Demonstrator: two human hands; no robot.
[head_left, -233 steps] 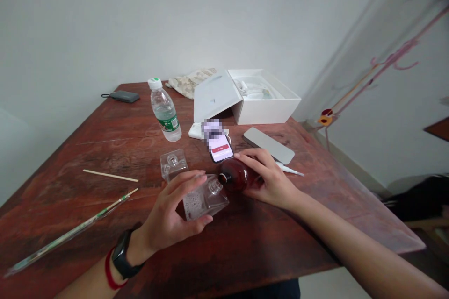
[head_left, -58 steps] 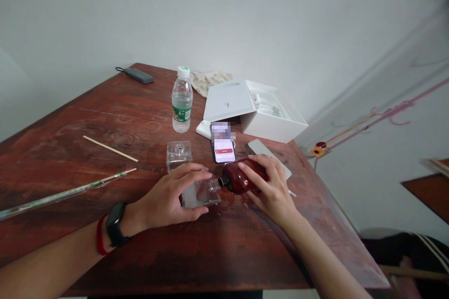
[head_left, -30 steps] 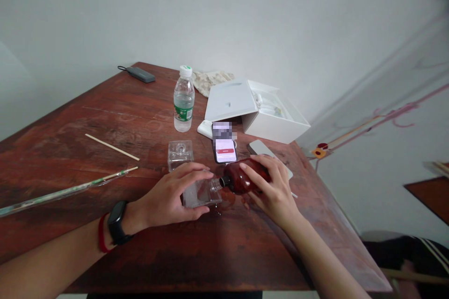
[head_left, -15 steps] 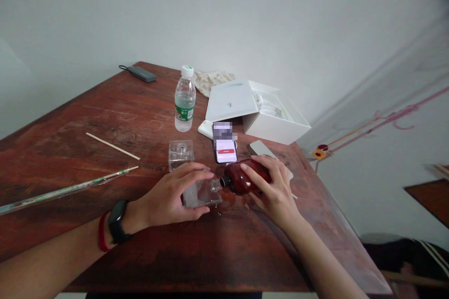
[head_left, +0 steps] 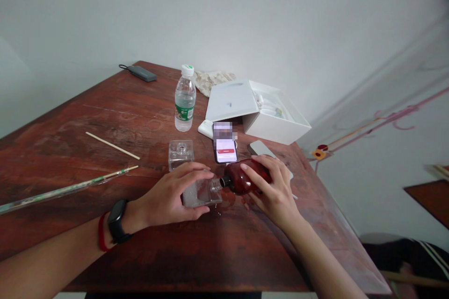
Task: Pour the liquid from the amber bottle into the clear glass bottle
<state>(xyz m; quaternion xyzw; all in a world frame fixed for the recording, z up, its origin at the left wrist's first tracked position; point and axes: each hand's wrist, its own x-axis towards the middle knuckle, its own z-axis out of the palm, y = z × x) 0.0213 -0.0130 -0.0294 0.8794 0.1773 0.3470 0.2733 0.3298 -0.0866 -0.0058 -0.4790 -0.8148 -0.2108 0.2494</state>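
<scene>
My left hand is wrapped round a clear square glass bottle that lies tilted on the wooden table, its neck pointing right. My right hand grips a dark red-brown bottle, tipped on its side with its black mouth against the clear bottle's neck. A small wet patch shows on the wood under the two mouths. A second clear square glass bottle stands upright just behind my left hand.
Behind the hands lies a phone with a lit screen, a grey flat device, an open white box, a plastic water bottle, a cloth and a grey power bank. Two thin sticks lie at left. The table edge runs close on the right.
Over the last second both hands and both bottles have held the same pose. Since 7.8 s ago my view has shifted; the bottles stayed mouth to mouth.
</scene>
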